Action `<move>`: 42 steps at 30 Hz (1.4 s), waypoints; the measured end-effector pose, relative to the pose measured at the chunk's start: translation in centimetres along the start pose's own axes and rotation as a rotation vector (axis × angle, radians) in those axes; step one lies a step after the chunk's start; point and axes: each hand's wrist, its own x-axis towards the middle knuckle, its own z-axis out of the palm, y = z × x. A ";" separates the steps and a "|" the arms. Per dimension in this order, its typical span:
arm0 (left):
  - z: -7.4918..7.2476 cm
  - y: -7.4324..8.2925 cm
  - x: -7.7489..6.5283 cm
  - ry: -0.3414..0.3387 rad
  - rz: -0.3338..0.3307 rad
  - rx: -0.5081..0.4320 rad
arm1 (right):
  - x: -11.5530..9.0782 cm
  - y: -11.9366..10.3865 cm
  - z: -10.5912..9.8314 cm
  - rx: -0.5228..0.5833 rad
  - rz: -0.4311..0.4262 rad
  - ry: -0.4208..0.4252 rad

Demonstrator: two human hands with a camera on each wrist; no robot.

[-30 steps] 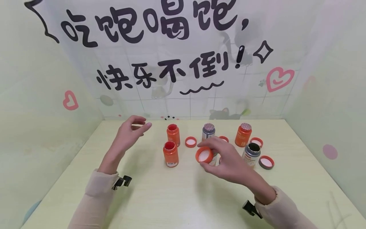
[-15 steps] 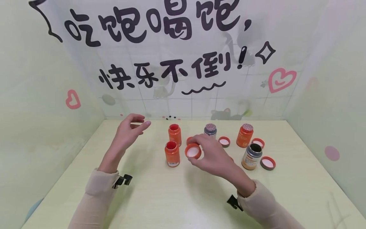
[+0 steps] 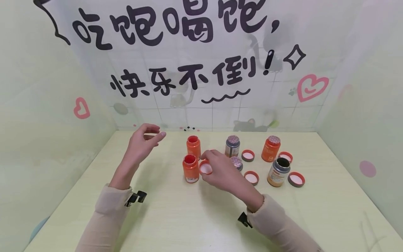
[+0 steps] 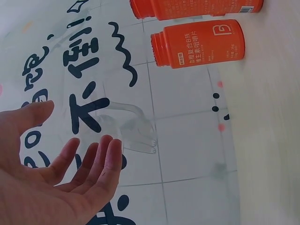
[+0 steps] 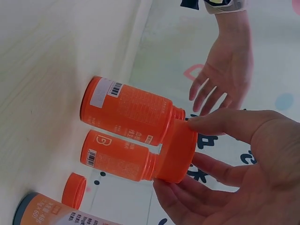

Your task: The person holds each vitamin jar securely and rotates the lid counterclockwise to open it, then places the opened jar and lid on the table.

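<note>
My right hand (image 3: 221, 171) pinches an orange bottle cap (image 3: 206, 168) between thumb and fingers, its white inside showing in the head view. The cap is held just right of an uncapped orange bottle (image 3: 190, 170), above the table. Behind that stands a second uncapped orange bottle (image 3: 193, 147). In the right wrist view the held cap (image 5: 178, 150) appears near the necks of both bottles; whether it touches either, I cannot tell. My left hand (image 3: 141, 147) hovers to the left with loosely bent fingers and holds nothing. Another orange cap (image 5: 74, 190) lies on the table, hidden by the right hand in the head view.
Right of the hand stand two grey bottles with foil seals (image 3: 232, 147), one partly hidden. Further right are a foil-sealed orange bottle (image 3: 271, 149) and an open grey bottle (image 3: 278, 173). Several caps lie face up among them, including a grey-orange cap (image 3: 296, 179). A wall borders the table.
My right hand has carried the orange cap leftward to beside the front orange bottle, uncovering bottles and caps on the right. The left hand stays almost still.
</note>
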 end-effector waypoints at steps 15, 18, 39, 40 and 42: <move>0.3 -0.1 0.2 0.017 0.014 0.006 | 0.9 0.7 2.2 0.039 0.112 -0.027; 0.4 -0.1 0.2 0.015 0.016 0.009 | 1.1 0.9 2.5 0.037 0.130 -0.040; 0.9 0.1 0.0 -0.013 0.014 0.024 | 1.6 2.5 4.6 0.019 0.205 -0.098; 0.9 0.1 0.0 -0.015 0.014 0.025 | 1.6 2.6 4.6 0.019 0.206 -0.103; 0.9 0.0 0.0 -0.017 0.014 0.026 | 1.6 2.7 4.6 0.013 0.203 -0.115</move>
